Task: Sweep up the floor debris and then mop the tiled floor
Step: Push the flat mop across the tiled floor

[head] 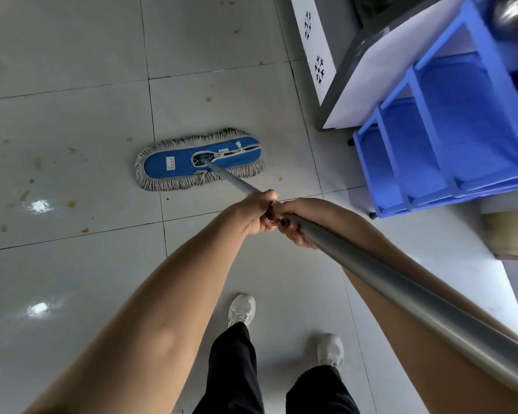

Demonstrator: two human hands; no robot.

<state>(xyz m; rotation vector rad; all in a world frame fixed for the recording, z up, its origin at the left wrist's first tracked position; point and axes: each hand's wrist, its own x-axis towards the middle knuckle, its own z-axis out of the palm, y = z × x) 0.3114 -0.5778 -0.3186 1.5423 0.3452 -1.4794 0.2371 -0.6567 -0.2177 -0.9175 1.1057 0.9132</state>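
Head view, looking down: a flat mop head, blue on top with a pale string fringe, lies on the grey tiled floor ahead of the person. Its grey handle slants back toward the lower right. Both hands are wrapped round the handle, touching each other: the left hand nearer the mop head, the right hand just behind. Yellowish stains dot the tiles around the mop. To the right stands a blue plastic rack on castors; its three near compartments show only blue walls, and what its far compartment holds is too blurred to tell. Two pale shoes stand below.
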